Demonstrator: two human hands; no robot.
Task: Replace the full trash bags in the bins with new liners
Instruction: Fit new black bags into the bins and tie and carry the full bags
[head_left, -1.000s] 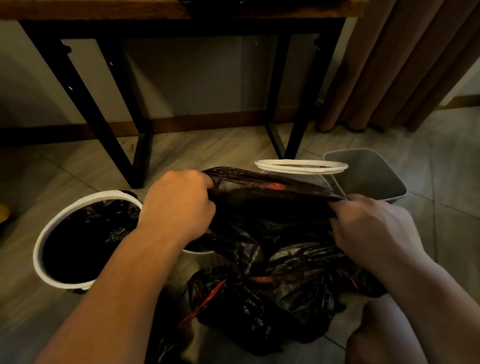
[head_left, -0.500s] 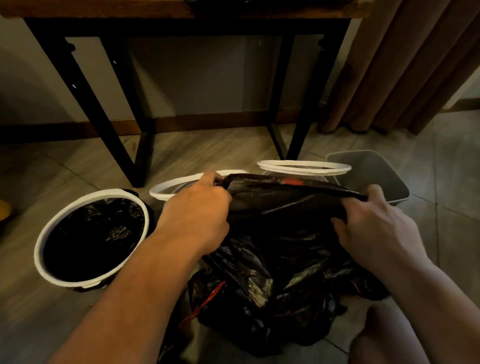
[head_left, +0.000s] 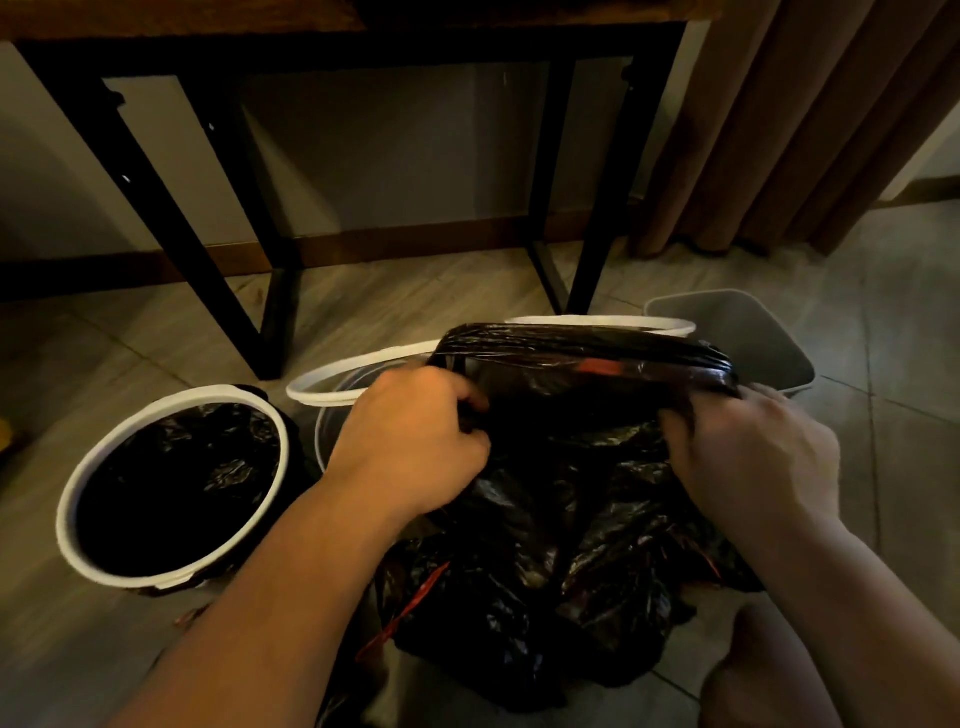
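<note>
- Since 0.5 s ago, both hands have drawn the mouth of the black trash bag (head_left: 561, 519) higher. It now hides part of the far white ring (head_left: 670, 327) at 1 o'clock.
- The tiled floor (head_left: 389, 301) carries everything. The black table legs (head_left: 156, 208) stand from 10 to 1 o'clock, and a brown curtain (head_left: 805, 130) hangs at 2 o'clock.
- The black trash bag slumps on the floor at 6 o'clock, its top edge pulled taut between the 2 hands.
- A white-rimmed bin (head_left: 66, 512), lined in black, stands at 8 o'clock, just beside the left forearm.
- A grey bin (head_left: 753, 338) stands at 3 o'clock, behind the right hand.
- The near white ring (head_left: 317, 399) lies at 10 o'clock of the left hand, partly hidden by it.
- The left hand (head_left: 410, 441) has its fingers clamped on the 9 o'clock end of the bag's edge.
- The right hand (head_left: 753, 467) has its fingers clamped on the 3 o'clock end.
- A red drawstring (head_left: 602, 366) shows along the taut edge.
</note>
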